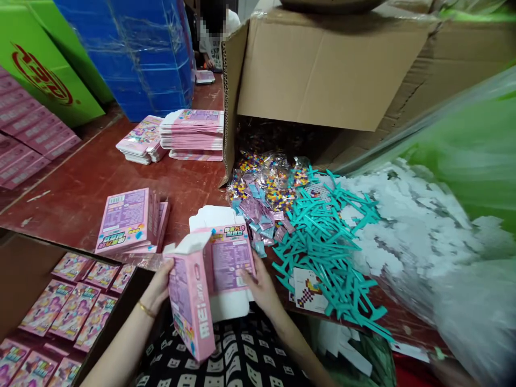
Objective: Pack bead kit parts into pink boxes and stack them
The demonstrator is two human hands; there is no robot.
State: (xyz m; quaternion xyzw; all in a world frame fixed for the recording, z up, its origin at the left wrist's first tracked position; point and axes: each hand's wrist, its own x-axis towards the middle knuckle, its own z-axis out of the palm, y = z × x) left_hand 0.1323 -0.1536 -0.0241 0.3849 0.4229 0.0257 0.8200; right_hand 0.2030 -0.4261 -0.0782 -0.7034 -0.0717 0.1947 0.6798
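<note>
My left hand (159, 282), with a gold bracelet at the wrist, grips a pink and purple box (187, 301) that stands unfolded with its top flaps open. Fingers of my right hand (258, 282) close on the edge of a flat pink carton (231, 258) with white flaps, just behind and right of the box. To the left lies a small stack of finished-looking pink boxes (127, 220). Right of my hands are a pile of teal plastic pieces (326, 242), small blue and pink packets (258, 212), bags of colourful beads (278, 188) and a printed card (308, 290).
Flat cartons (193, 131) are stacked behind. A large cardboard box (322, 70) stands at the back, with white pieces (403, 215) in clear plastic at right. An open carton (116, 317) of packed boxes is at lower left. A person (215, 43) is far behind.
</note>
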